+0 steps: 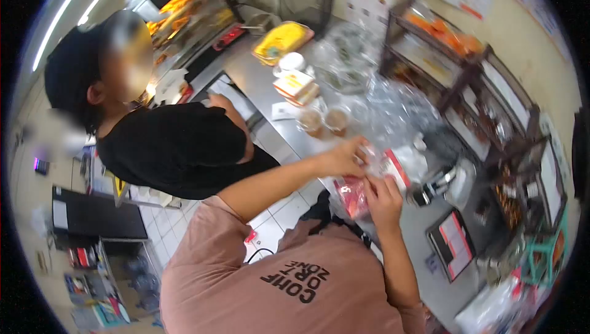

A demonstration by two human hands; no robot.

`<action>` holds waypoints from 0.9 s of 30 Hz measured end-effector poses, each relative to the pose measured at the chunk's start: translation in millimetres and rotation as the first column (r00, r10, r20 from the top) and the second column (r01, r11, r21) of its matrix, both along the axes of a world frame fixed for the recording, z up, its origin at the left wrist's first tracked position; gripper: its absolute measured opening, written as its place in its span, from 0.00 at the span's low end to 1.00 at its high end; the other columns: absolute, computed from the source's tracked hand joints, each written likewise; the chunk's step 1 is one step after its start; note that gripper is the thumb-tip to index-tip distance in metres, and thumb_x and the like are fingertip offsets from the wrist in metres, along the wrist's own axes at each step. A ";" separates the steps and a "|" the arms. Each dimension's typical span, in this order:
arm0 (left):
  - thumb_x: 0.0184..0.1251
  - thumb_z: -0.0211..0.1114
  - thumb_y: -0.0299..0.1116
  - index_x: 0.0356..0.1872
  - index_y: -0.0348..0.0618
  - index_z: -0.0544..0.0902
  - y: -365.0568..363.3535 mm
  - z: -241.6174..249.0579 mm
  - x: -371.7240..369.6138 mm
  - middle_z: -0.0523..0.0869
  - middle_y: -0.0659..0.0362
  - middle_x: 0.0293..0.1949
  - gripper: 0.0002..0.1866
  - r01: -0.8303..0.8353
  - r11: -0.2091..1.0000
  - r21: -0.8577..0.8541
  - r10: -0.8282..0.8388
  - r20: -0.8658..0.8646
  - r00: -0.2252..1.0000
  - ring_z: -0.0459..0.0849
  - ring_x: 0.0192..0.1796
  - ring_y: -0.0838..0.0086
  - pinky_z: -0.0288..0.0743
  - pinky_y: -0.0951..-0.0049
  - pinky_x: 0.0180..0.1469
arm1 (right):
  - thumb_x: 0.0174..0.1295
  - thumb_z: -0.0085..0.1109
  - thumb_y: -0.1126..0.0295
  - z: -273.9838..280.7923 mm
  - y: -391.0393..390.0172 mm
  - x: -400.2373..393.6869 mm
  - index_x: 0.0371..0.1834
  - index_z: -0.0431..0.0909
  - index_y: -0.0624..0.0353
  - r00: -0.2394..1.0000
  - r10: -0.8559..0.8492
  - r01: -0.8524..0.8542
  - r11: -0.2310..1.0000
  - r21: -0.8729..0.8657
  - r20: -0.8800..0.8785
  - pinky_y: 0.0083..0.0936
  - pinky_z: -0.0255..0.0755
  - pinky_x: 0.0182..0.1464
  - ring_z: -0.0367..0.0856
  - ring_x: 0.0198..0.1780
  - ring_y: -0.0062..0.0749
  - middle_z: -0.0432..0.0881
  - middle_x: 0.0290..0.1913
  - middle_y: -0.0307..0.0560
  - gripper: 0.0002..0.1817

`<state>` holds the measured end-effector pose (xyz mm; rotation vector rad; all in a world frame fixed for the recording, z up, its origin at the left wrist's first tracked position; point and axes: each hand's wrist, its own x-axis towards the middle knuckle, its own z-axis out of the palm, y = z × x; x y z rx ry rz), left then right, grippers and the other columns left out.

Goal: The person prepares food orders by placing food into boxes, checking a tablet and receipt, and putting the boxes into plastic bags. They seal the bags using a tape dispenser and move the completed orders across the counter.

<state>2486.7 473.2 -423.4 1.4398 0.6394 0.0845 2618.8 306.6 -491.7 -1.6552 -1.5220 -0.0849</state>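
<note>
My left hand (345, 158) reaches in from the left, fingers curled and pinching the clear plastic at the top of a small bag. My right hand (384, 198) is just below it, its fingers closed at the edge of the same plastic bag with red contents (352, 197). What is inside the bag is too blurred to name. Beside my hands lies a red-and-white packet or card (395, 169). Two cups with brown contents, one of them a clear cup (336, 120), stand on the metal counter (292, 131) beyond my left hand.
A person in a black shirt (169, 146) stands at the left by the counter. Small boxes (296, 87), a yellow package (283, 42) and clear plastic bags (393, 109) lie farther back. A dark wooden shelf (452, 97) borders the right, with a tablet-like device (452, 245) near me.
</note>
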 end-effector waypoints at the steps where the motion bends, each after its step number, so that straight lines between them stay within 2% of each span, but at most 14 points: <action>1: 0.57 0.75 0.22 0.64 0.46 0.67 -4.0 5.6 0.4 0.81 0.53 0.52 0.34 -0.022 0.999 0.023 0.022 -0.005 1.000 0.86 0.46 0.74 0.83 0.72 0.39 | 0.62 0.70 0.72 2.2 2.6 -1.3 0.41 0.88 0.57 1.000 -0.006 0.006 1.000 -0.014 0.002 0.36 0.80 0.42 0.85 0.39 0.42 0.86 0.40 0.47 0.06; 3: 0.56 0.77 0.24 0.63 0.46 0.69 -4.8 3.9 -1.5 0.81 0.48 0.53 0.35 0.042 0.890 0.453 -0.049 0.003 0.999 0.88 0.44 0.65 0.84 0.67 0.38 | 0.61 0.70 0.73 52.2 -5.3 -4.9 0.42 0.87 0.58 1.000 0.020 -0.021 0.999 -0.024 -0.019 0.37 0.80 0.40 0.84 0.37 0.43 0.85 0.37 0.48 0.07; 5: 0.56 0.76 0.24 0.62 0.44 0.70 -21.4 -22.6 2.0 0.83 0.42 0.47 0.33 -0.085 0.587 0.805 -0.055 0.144 0.988 0.88 0.39 0.52 0.83 0.61 0.37 | 0.59 0.72 0.73 61.0 -5.6 -7.3 0.41 0.86 0.60 0.992 -0.043 0.030 0.993 -0.111 -0.117 0.37 0.79 0.39 0.84 0.35 0.43 0.84 0.35 0.48 0.08; 7: 0.56 0.74 0.23 0.60 0.43 0.70 -30.9 -18.6 -2.5 0.85 0.43 0.38 0.31 0.087 0.631 0.771 -0.093 -0.036 0.995 0.86 0.37 0.44 0.82 0.58 0.38 | 0.57 0.74 0.72 52.2 -2.7 -10.2 0.40 0.85 0.61 0.968 -0.131 0.104 0.985 -0.134 -0.213 0.37 0.79 0.39 0.83 0.34 0.43 0.83 0.33 0.48 0.10; 9: 0.59 0.70 0.22 0.60 0.40 0.70 -32.0 16.4 -10.9 0.85 0.49 0.30 0.28 0.126 0.806 0.578 -0.121 -0.047 0.991 0.88 0.37 0.52 0.82 0.61 0.40 | 0.56 0.75 0.70 36.8 8.5 -8.1 0.39 0.84 0.62 0.919 -0.233 0.215 0.972 -0.091 -0.318 0.36 0.78 0.39 0.82 0.33 0.42 0.82 0.32 0.48 0.12; 11: 0.60 0.69 0.21 0.60 0.38 0.70 -25.3 38.8 -26.1 0.86 0.54 0.29 0.26 0.178 0.939 0.293 -0.218 0.107 0.970 0.88 0.38 0.63 0.81 0.65 0.40 | 0.58 0.74 0.69 80.6 5.6 -15.3 0.41 0.83 0.61 0.899 -0.306 0.181 0.911 -0.371 -0.312 0.36 0.77 0.38 0.80 0.32 0.40 0.81 0.31 0.48 0.12; 14: 0.62 0.67 0.21 0.59 0.36 0.71 -19.4 13.2 -42.0 0.86 0.59 0.31 0.24 0.273 0.962 -0.001 -0.248 0.413 0.876 0.87 0.37 0.70 0.79 0.68 0.40 | 0.61 0.72 0.69 63.9 -3.5 3.8 0.43 0.82 0.63 0.980 -0.095 0.019 0.918 -0.395 -0.173 0.37 0.75 0.38 0.78 0.32 0.42 0.79 0.31 0.50 0.12; 17: 0.63 0.67 0.21 0.58 0.37 0.73 -0.6 0.6 -79.4 0.85 0.61 0.34 0.22 -0.029 0.969 0.244 -0.093 0.472 0.877 0.86 0.38 0.71 0.79 0.69 0.41 | 0.64 0.69 0.70 78.0 6.8 -10.1 0.42 0.81 0.65 0.971 -0.144 0.078 0.946 -0.313 -0.191 0.39 0.74 0.38 0.77 0.32 0.44 0.78 0.33 0.53 0.10; 18: 0.67 0.65 0.23 0.57 0.38 0.75 1.7 -21.1 -92.4 0.84 0.60 0.36 0.19 -0.249 0.918 0.308 0.089 0.453 0.887 0.85 0.39 0.72 0.79 0.68 0.42 | 0.69 0.64 0.70 71.1 4.3 -9.4 0.42 0.81 0.67 0.965 -0.177 0.095 0.925 -0.368 -0.196 0.39 0.74 0.40 0.76 0.33 0.47 0.77 0.34 0.56 0.09; 20: 0.66 0.64 0.27 0.54 0.41 0.75 -4.5 -113.8 -109.9 0.80 0.58 0.35 0.16 -0.610 0.778 0.152 0.575 0.221 0.788 0.80 0.35 0.70 0.76 0.64 0.37 | 0.73 0.60 0.69 63.1 5.0 -17.3 0.42 0.80 0.69 0.951 -0.277 0.209 0.905 -0.370 -0.139 0.39 0.74 0.40 0.76 0.33 0.47 0.77 0.34 0.57 0.10; 22: 0.66 0.68 0.34 0.52 0.41 0.75 -22.5 -182.3 -125.0 0.79 0.55 0.35 0.17 -0.586 0.766 0.265 0.614 -0.027 0.789 0.79 0.38 0.67 0.76 0.61 0.38 | 0.78 0.53 0.67 61.0 13.1 -39.7 0.49 0.80 0.74 0.849 -0.488 0.414 0.852 -0.320 -0.203 0.38 0.74 0.42 0.76 0.35 0.46 0.81 0.35 0.62 0.16; 23: 0.64 0.74 0.45 0.54 0.41 0.76 -35.8 -234.0 -129.9 0.83 0.51 0.40 0.25 -0.287 0.931 0.226 0.331 -0.193 0.923 0.82 0.42 0.65 0.78 0.60 0.45 | 0.79 0.52 0.66 52.5 8.5 -38.7 0.57 0.79 0.76 0.755 -0.631 0.506 0.734 -0.454 -0.178 0.38 0.75 0.45 0.78 0.37 0.47 0.85 0.39 0.65 0.19; 24: 0.62 0.76 0.58 0.55 0.38 0.78 -63.0 -312.6 -116.3 0.86 0.48 0.45 0.35 -0.161 0.985 0.063 0.168 -0.124 0.978 0.83 0.49 0.65 0.78 0.62 0.54 | 0.79 0.51 0.65 61.5 16.0 -51.9 0.58 0.79 0.77 0.704 -0.667 0.549 0.730 -0.407 -0.244 0.38 0.75 0.46 0.78 0.37 0.48 0.85 0.40 0.66 0.20; 27: 0.60 0.74 0.63 0.58 0.35 0.82 -67.5 -335.7 -80.5 0.87 0.46 0.50 0.40 0.219 0.934 -0.283 -0.234 -0.020 0.972 0.84 0.53 0.61 0.80 0.60 0.53 | 0.78 0.50 0.65 69.8 26.4 -58.1 0.57 0.79 0.77 0.649 -0.682 0.609 0.732 -0.307 -0.338 0.40 0.75 0.47 0.78 0.38 0.49 0.85 0.40 0.66 0.21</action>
